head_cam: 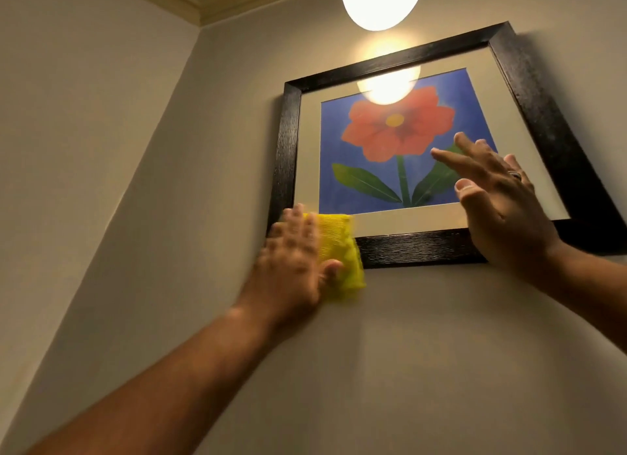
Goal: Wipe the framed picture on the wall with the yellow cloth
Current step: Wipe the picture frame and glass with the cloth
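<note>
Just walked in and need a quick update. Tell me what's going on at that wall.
A person is cleaning a framed picture of a red flower that hangs on the wall. The left hand presses a yellow cloth against the frame's lower left corner; that hand and the cloth are motion-blurred. The right hand is open with its fingers spread in front of the lower right part of the picture, holding nothing. A round lamp above reflects in the glass.

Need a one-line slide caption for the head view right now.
Left hand presses the yellow cloth on the black frame's lower-left corner; open right hand at the glass.
</note>
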`<act>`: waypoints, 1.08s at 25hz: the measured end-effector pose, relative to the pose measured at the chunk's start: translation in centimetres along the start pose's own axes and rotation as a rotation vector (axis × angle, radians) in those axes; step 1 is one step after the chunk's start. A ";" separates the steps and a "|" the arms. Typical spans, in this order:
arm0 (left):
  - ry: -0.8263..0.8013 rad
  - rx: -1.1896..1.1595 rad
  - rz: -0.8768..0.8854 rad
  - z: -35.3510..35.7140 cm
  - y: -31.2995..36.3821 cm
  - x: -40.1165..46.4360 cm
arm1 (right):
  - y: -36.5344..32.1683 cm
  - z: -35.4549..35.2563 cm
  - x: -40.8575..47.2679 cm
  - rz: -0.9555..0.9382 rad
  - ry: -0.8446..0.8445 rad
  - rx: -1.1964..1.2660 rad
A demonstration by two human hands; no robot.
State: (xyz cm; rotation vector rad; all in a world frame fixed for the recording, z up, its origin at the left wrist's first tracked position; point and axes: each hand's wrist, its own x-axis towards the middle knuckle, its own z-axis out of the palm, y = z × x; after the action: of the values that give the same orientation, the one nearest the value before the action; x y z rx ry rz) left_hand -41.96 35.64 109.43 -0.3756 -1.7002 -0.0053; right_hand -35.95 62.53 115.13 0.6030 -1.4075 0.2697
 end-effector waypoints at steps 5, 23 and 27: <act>0.070 -0.052 0.156 -0.3 3.7 1.3 | 0.3 -0.2 -0.1 0.021 0.043 0.181; -0.193 -0.048 0.070 -3.0 2.6 2.5 | -0.5 0.0 -0.2 -0.186 -0.122 -0.215; -0.200 0.021 0.060 -4.5 2.8 3.7 | -1.8 1.0 0.9 -0.082 -0.177 -0.313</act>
State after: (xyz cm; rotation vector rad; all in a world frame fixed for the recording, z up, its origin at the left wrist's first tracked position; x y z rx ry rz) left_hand -37.35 38.24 113.17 -0.4226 -1.8844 0.0963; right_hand -35.70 60.36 115.65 0.4314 -1.5520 -0.0723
